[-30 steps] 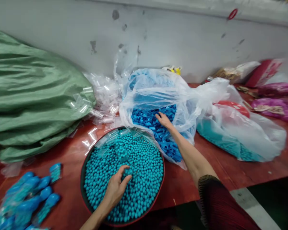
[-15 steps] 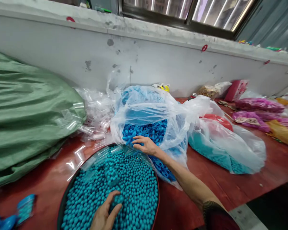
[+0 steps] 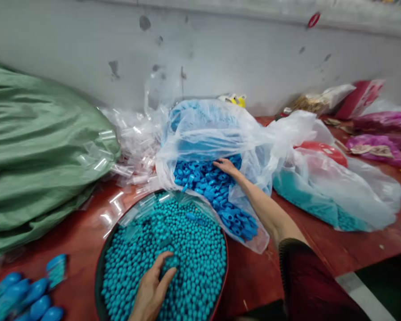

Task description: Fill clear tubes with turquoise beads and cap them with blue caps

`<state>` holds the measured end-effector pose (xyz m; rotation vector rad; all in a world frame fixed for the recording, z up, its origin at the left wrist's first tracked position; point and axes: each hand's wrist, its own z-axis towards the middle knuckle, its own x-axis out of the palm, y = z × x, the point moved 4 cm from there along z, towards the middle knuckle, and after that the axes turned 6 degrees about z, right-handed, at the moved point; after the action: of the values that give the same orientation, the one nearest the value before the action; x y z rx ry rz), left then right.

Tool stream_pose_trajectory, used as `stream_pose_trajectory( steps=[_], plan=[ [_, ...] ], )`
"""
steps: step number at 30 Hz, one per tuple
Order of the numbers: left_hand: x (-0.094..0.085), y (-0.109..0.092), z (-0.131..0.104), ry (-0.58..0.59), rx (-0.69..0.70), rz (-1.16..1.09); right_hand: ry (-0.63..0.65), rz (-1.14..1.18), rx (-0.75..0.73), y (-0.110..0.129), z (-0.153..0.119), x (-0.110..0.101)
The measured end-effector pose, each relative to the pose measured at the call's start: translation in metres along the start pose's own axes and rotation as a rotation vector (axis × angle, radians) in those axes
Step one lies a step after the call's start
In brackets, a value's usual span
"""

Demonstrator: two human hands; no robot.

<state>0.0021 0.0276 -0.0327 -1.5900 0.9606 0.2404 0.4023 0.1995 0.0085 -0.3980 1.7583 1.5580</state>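
Observation:
My left hand (image 3: 153,283) is low over a round, dark-walled tub (image 3: 102,272) full of small teal beads (image 3: 194,249). Its thumb and fingers curl round what looks like a clear plastic tube (image 3: 169,264), its round end facing me among the beads. My right hand (image 3: 226,166) reaches into the mouth of a translucent plastic bag (image 3: 217,141) behind the tub. Its fingers are stretched out and touch the heap of small blue plastic caps (image 3: 203,178). Some of these caps spill along the bag's front edge, and a few blue pieces (image 3: 192,217) lie on the beads.
A large green fabric sack (image 3: 43,156) fills the left side. Many clear tubes (image 3: 133,142) are piled beside it. Several blue-ended pieces (image 3: 36,290) lie at the lower left. To the right rests a translucent bag of teal beads (image 3: 324,205) on the red table (image 3: 254,276).
My right hand has moved from the bag's near left edge further back and right, into the blue caps. My left hand stays over the beads. The view has tilted down.

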Motion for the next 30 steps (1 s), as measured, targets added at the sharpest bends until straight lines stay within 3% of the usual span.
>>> stream_pose_trajectory(
  steps=[7, 13, 17, 21, 23, 26, 30],
  plan=[
    [0.002, -0.008, -0.003, 0.085, 0.015, 0.035, 0.090, 0.198, -0.077, 0.041, -0.023, 0.044],
    [0.000, -0.014, -0.005, 0.060, 0.044, 0.054, 0.119, -0.046, -0.317, 0.079, -0.062, 0.048],
    [0.000, -0.019, -0.006, 0.044, 0.052, 0.039, 0.070, -0.278, -0.467, 0.094, -0.091, 0.055],
    [-0.001, -0.021, -0.006, 0.019, 0.060, 0.019, 0.206, -0.354, -0.614, 0.106, -0.105, 0.070],
    [-0.002, -0.022, -0.006, 0.027, 0.068, 0.031, 0.220, -0.288, -0.623, 0.110, -0.107, 0.069],
    [-0.002, -0.023, -0.007, 0.040, 0.084, 0.061, 0.134, -0.179, -0.594, 0.107, -0.116, 0.057],
    [-0.002, -0.025, -0.009, 0.060, 0.100, 0.061, 0.106, -0.289, -0.523, 0.078, -0.143, 0.051]
  ],
)
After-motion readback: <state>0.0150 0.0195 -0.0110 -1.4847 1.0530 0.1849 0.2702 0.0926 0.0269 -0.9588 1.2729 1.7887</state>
